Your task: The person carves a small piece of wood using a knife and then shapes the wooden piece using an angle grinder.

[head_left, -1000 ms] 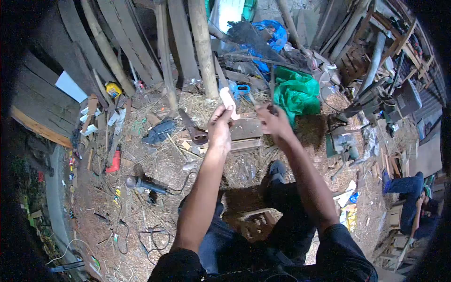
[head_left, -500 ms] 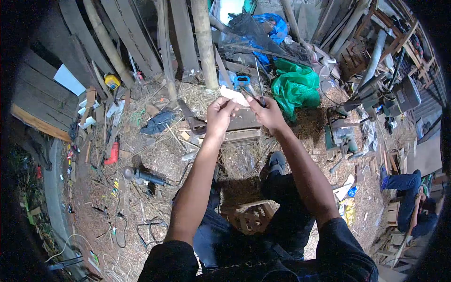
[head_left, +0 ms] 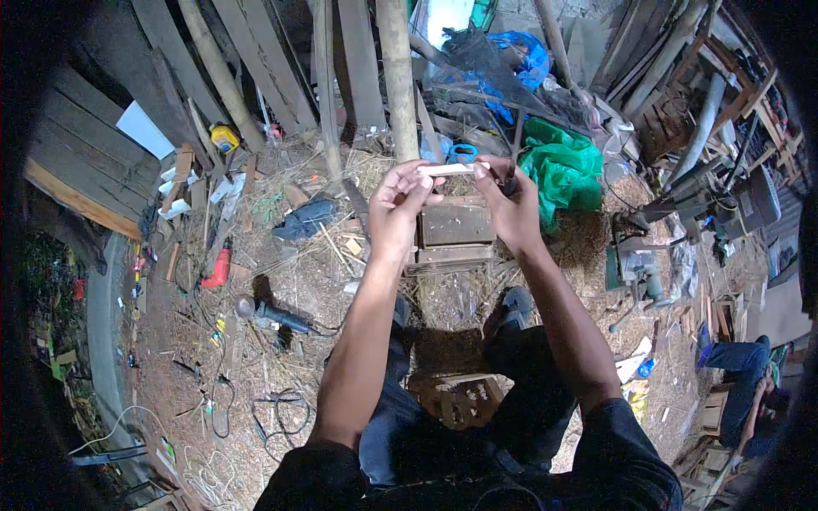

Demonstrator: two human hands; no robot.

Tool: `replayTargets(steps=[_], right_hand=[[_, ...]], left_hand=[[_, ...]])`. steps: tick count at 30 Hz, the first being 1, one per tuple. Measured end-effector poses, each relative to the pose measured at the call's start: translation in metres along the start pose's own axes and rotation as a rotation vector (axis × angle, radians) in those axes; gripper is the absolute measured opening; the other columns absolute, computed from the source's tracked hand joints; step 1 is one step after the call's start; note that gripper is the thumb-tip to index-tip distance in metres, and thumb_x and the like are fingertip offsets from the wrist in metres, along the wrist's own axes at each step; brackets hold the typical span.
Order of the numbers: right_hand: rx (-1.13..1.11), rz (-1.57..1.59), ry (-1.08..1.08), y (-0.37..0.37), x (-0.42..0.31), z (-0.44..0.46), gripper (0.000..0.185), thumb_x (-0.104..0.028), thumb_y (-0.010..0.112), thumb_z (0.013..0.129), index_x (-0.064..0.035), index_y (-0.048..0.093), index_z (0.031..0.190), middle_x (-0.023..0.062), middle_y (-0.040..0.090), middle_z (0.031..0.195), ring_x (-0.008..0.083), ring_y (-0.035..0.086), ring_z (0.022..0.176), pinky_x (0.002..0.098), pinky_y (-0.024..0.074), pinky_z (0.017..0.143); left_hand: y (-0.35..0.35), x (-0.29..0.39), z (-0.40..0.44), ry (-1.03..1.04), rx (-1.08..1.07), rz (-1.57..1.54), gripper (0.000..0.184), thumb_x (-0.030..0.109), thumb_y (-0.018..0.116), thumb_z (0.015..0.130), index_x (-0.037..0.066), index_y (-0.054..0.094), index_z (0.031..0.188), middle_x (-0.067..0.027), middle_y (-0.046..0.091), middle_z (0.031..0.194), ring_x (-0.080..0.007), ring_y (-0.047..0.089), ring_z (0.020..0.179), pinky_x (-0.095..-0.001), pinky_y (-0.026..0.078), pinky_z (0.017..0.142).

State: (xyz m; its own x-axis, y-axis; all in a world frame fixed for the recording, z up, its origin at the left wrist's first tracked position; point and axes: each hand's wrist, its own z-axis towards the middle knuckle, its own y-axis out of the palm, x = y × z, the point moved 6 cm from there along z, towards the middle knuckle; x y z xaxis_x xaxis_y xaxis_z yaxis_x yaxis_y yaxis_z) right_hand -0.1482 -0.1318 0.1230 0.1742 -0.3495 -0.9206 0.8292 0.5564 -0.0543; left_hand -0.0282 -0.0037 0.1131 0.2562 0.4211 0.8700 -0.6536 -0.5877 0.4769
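A small pale piece of wood (head_left: 449,170) lies level between my two hands, above a wooden block (head_left: 456,226) on the ground. My left hand (head_left: 399,200) pinches its left end between thumb and fingers. The right end is gripped by my right hand (head_left: 509,200), thumb in front. A thin dark tool (head_left: 516,140) sticks up from my right hand, its handle partly hidden by the fingers. Beyond the hands is a blue-handled object (head_left: 463,153).
A green plastic sheet (head_left: 558,166) lies right of my hands. On the left are a red drill (head_left: 219,266), an angle grinder (head_left: 277,317) and cables. A machine (head_left: 635,268) stands at right; another person (head_left: 741,375) sits at far right. Planks lean behind.
The pale piece has turned from slanting to level and now spans both hands. My right hand has come in from the side to grip its end. The view has shifted slightly.
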Motion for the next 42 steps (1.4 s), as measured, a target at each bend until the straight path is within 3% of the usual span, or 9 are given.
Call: replayTargets(steps=[5,11,19,24,27,30,34,37,42], right_hand=[[-0.023,0.078,0.021,0.001,-0.007,0.005,0.015,-0.007,0.062,0.089,-0.0012,0.062,0.103,-0.0045,0.056,0.081,0.0033,0.048,0.074,0.0197,0.0394,0.065],[-0.105,0.063,0.102,-0.011,-0.001,0.004,0.019,-0.001,0.058,0.088,-0.0004,0.061,0.106,-0.0025,0.058,0.083,0.0041,0.051,0.076,0.0203,0.0415,0.068],[-0.338,0.109,0.071,0.001,-0.005,-0.014,0.027,-0.003,0.060,0.087,0.0030,0.059,0.113,0.0060,0.064,0.097,0.0097,0.056,0.092,0.0250,0.0448,0.083],[-0.320,-0.099,-0.040,0.004,-0.009,-0.017,0.027,-0.017,0.066,0.085,0.0030,0.062,0.104,0.0091,0.066,0.090,0.0122,0.058,0.083,0.0286,0.0470,0.076],[-0.342,-0.290,-0.057,-0.006,-0.002,-0.014,0.033,-0.027,0.068,0.084,0.0024,0.062,0.098,0.0119,0.064,0.078,0.0145,0.057,0.071,0.0314,0.0462,0.066],[-0.470,-0.423,0.026,0.000,-0.021,-0.024,0.033,-0.031,0.062,0.087,0.0018,0.059,0.092,0.0172,0.058,0.070,0.0249,0.055,0.061,0.0375,0.0425,0.059],[-0.586,-0.416,-0.056,0.019,-0.037,-0.037,0.024,-0.021,0.050,0.093,0.0018,0.058,0.089,0.0239,0.060,0.084,0.0401,0.058,0.073,0.0446,0.0442,0.065],[-0.595,-0.382,-0.274,0.025,-0.045,-0.042,0.024,-0.022,0.051,0.092,0.0017,0.057,0.089,0.0242,0.060,0.086,0.0403,0.061,0.080,0.0459,0.0459,0.069],[-0.697,-0.528,-0.185,0.023,-0.041,-0.049,0.023,-0.026,0.055,0.090,-0.0029,0.058,0.093,0.0202,0.062,0.086,0.0403,0.061,0.081,0.0465,0.0478,0.070]], left_hand=[[0.005,0.004,0.002,-0.021,-0.032,-0.007,0.031,0.000,0.053,0.090,-0.003,0.051,0.120,-0.0148,0.060,0.112,-0.0221,0.061,0.102,-0.0328,0.054,0.081],[0.010,-0.005,-0.012,-0.291,-0.138,-0.319,0.043,0.025,0.041,0.097,-0.010,0.047,0.122,-0.0196,0.057,0.115,-0.0265,0.063,0.096,-0.0335,0.055,0.081],[0.013,-0.037,-0.035,-0.568,-0.167,-0.231,0.039,0.029,0.048,0.096,-0.002,0.052,0.119,-0.0094,0.063,0.092,-0.0138,0.059,0.063,-0.0249,0.047,0.052],[0.023,-0.027,-0.039,-0.492,0.020,-0.198,0.036,0.019,0.049,0.093,0.006,0.049,0.127,0.0023,0.049,0.065,-0.0050,0.040,0.044,-0.0181,0.028,0.035],[0.013,-0.028,-0.027,-0.382,-0.135,-0.365,0.035,0.018,0.045,0.094,0.011,0.051,0.128,0.0021,0.047,0.069,-0.0049,0.039,0.046,-0.0189,0.027,0.036],[0.005,-0.028,-0.021,-0.366,0.035,-0.239,0.034,0.020,0.037,0.098,0.011,0.051,0.128,0.0034,0.042,0.067,-0.0043,0.033,0.044,-0.0189,0.026,0.036],[-0.002,-0.030,-0.014,-0.317,0.068,-0.196,0.032,0.025,0.038,0.100,0.011,0.053,0.124,0.0044,0.045,0.066,-0.0029,0.033,0.045,-0.0187,0.026,0.037],[-0.003,-0.026,-0.014,-0.265,0.113,-0.141,0.032,0.027,0.043,0.100,0.010,0.054,0.123,0.0045,0.047,0.067,-0.0022,0.035,0.045,-0.0189,0.026,0.036],[-0.002,-0.017,-0.023,-0.237,0.040,-0.062,0.035,0.029,0.047,0.098,0.008,0.055,0.125,0.0024,0.056,0.076,-0.0016,0.040,0.048,-0.0195,0.029,0.037]])
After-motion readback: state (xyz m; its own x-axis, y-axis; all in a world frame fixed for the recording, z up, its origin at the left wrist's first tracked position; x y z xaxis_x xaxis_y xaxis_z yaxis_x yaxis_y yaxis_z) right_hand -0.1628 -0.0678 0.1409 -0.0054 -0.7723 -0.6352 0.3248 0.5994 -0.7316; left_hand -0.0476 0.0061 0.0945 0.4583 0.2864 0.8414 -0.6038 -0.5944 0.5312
